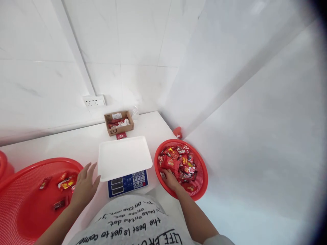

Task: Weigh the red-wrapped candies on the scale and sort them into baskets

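The scale (124, 157) is white, its panel (127, 183) blue. The left basket (20, 204) and right basket (202, 183) beside it are red; the packets (178, 161) seem mostly red.

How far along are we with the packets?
Done: a few packets lie in the left basket. In hand: the right hand reaches into the pile in the right basket; the left hand hovers open beside the scale. Left: most of that pile.

I count two round red plastic mesh baskets (38, 164) (203, 177), one white-topped electronic scale (124, 156), and one brown cardboard box (120, 128).
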